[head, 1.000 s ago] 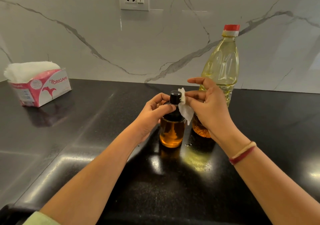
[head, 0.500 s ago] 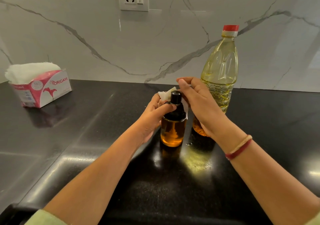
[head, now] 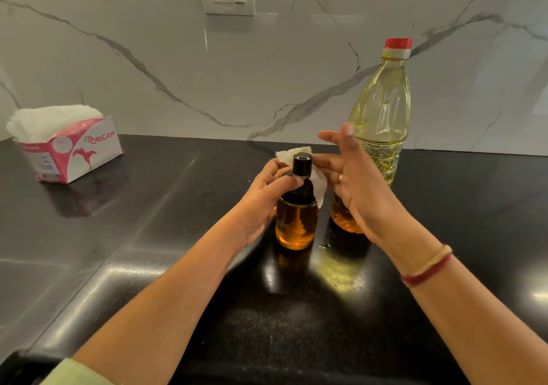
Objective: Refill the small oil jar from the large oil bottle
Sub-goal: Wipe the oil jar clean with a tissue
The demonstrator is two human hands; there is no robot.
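Small oil jar upright mid-counter, black cap on, amber oil inside. Left hand grips jar neck, tissue bunched behind cap. Right hand fingers straight and spread, just beside cap, touching tissue. Large oil bottle behind right hand, red cap on, near wall. Open counter left and front. Tissue box far left reads "ORIGAMI".

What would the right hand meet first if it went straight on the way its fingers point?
Probably the white tissue at the small oil jar's neck; the right hand's lower fingers point left, nearly touching it.
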